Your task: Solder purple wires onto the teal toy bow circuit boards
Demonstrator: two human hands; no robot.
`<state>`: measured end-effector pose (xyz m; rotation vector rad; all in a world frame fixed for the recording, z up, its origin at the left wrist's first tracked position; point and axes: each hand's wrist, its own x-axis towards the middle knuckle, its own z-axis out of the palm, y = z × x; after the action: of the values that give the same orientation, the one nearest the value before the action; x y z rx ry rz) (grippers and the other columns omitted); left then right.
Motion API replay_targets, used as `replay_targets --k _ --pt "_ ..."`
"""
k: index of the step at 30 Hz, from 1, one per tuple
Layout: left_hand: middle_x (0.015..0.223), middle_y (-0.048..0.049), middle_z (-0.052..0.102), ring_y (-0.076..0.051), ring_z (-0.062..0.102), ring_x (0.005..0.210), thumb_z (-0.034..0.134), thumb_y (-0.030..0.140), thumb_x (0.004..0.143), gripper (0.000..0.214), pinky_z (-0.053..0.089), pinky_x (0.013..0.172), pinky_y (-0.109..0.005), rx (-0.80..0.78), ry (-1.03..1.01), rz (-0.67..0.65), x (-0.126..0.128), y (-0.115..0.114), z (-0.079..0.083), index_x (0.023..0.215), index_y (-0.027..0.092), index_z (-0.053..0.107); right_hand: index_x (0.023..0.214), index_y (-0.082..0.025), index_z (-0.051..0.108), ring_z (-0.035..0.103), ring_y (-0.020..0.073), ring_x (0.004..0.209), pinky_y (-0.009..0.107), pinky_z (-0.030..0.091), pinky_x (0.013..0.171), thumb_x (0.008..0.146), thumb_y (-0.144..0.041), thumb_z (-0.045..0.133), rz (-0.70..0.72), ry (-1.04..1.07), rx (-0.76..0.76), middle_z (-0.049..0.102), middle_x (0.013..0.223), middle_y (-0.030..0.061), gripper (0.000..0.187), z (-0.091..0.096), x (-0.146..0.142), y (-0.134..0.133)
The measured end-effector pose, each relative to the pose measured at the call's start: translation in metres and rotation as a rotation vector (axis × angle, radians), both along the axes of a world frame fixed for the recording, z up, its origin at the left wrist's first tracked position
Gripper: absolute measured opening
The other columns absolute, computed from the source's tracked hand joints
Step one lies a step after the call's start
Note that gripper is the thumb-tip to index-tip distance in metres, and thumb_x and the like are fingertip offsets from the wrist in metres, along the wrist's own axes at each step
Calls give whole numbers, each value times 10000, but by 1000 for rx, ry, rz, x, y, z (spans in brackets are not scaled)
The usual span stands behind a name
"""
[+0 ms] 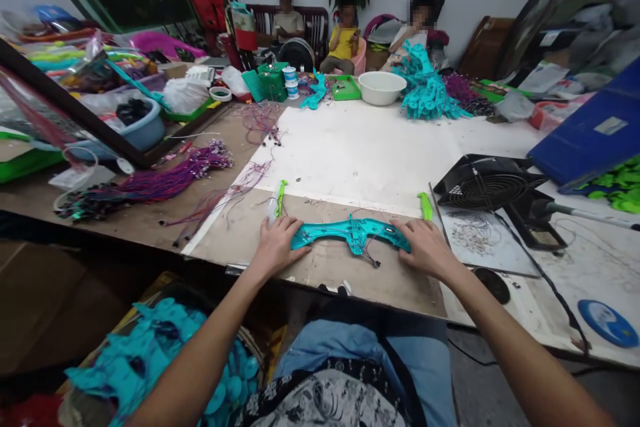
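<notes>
My left grip (280, 243) and right grip (425, 247) each close round one end of the teal piece (356, 235), which lies crosswise on the near edge of the worktop (330, 203). It looks like moulded plastic: I'd judge it light, stiff and a little slick. The thin wires (371, 258) hanging from its middle seem the fragile part, so the ends are the best hold.

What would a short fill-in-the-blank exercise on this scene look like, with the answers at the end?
The left hand and right hand hold opposite ____ of the turquoise part.
The hand nearer the black fan on the table is the ____ one.
The number of people sitting beyond the table is ____.

Missing words: ends; right; three.
</notes>
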<state>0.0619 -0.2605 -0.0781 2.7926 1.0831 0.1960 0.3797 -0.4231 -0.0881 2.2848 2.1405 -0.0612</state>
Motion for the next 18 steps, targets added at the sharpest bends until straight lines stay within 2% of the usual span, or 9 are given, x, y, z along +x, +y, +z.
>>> replay_targets --k 2,4,7,10,12,14,18 --pt "1165 -133 617 -305 530 1133 609 419 803 453 242 1057 -612 11 -52 22 -5 0 -5 1188 187 566 1342 -174 470 522 258 944 377 386 864 748 -217 567 21 -11 -16 590 1007 118 603 7 -3 6" --pt "1119 -130 620 -298 537 1106 586 394 813 427 238 1063 -597 35 -112 34 -14 -1 -9 1179 175 564 1339 -169 474 500 252 891 354 399 810 746 -209 578 35 -52 43 569 958 115 603 24 -11 5" --pt "1109 -132 603 -294 542 1081 562 379 826 420 243 1069 -580 132 -235 20 -29 -6 -8 1190 170 547 1322 -176 494 468 265 889 391 398 843 749 -186 585 17 -169 205 537 914 110 580 63 -32 -7" --pt "1074 -130 590 -303 553 1031 592 362 810 451 266 1057 -587 274 -380 -37 -35 -4 3 1222 186 532 1321 -199 493 459 274 926 438 371 933 726 -143 597 -43 -255 303 525 939 106 606 103 -53 -30" --pt "1066 -127 579 -309 552 1021 624 338 792 519 257 1067 -602 334 -468 -112 -27 0 13 1281 212 502 1337 -201 473 464 283 958 439 380 930 734 -149 603 -114 -270 318 532 997 113 619 122 -61 -52" --pt "1070 -126 570 -318 546 1026 646 326 776 607 228 1080 -628 350 -540 -220 -7 2 23 1346 241 457 1348 -195 456 465 296 1005 444 388 916 773 -186 597 -217 -269 325 539 1074 121 593 133 -65 -82" --pt "1079 -119 590 -317 554 1022 683 295 733 748 205 1096 -639 289 -643 -497 49 -11 35 1421 285 391 1342 -184 459 469 298 1024 482 372 922 835 -221 550 -471 -293 353 565 1064 109 516 134 -73 -160"
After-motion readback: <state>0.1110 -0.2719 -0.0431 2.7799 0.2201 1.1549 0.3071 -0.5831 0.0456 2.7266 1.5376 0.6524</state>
